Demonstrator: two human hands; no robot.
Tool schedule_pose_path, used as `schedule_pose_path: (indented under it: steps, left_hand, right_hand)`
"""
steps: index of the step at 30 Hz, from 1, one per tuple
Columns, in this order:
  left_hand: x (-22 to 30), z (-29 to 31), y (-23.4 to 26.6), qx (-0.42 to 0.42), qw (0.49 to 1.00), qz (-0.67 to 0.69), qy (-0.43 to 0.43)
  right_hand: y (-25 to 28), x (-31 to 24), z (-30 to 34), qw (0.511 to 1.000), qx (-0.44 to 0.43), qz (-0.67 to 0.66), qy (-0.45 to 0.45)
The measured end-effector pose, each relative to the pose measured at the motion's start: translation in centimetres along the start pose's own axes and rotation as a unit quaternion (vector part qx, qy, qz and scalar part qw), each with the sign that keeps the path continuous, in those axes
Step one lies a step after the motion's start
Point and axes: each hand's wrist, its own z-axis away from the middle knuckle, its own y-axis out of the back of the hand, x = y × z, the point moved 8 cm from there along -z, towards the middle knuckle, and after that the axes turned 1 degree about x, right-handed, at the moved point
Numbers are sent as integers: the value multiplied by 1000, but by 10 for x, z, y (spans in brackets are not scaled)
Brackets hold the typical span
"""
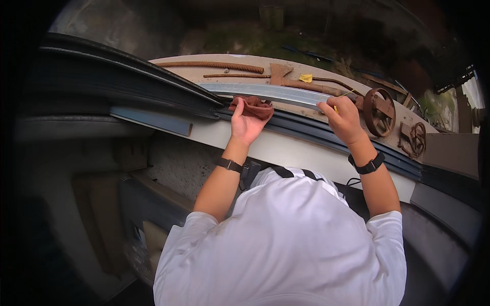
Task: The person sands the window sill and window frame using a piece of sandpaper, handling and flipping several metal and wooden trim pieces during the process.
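Note:
A reddish-brown cloth (249, 105) is bunched in my left hand (246, 127), thumb on top, at the dark window track (306, 128). Farther right, my right hand (343, 120) is closed, with a bit of yellow showing between the fingers and a thin yellowish end sticking out beyond them. Most of that thin object is hidden, so its kind is unclear. Just past both hands runs a long silvery metal strip (275, 92), and my right fingertips are by its right end.
Rusty rods (219, 66), a rusty wheel (380, 112) and a smaller rusted fitting (412, 138) lie on the outer ledge with a yellow scrap (305, 78). A dark-framed sash (117, 76) stands left. A blue-grey strip (153, 121) rests on the white sill (286, 151).

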Motion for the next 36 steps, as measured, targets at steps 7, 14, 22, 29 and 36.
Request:
schedule_pose_path:
  steps: [7,14,22,29,36]
  left_hand:
    - [-21,-40,11,34,999,-25,-29]
    - [-61,-53,-46,5,991,-129,-19]
    - [-189,-30,-135,-61,973,-209,81]
    - [-260,-12,-168,-103,945,-277,140]
    - [-281,21,-199,-166,819,-512,199]
  right_hand:
    - [8,30,9,995,49,-9,-88]
    - [11,76,100,774,174,-360,-491]
    - [37,62,123,542,216,-669,-461]
    - [85,74,176,514,310,-655,-459]
    - [147,75,211,465,413,-659,-423]
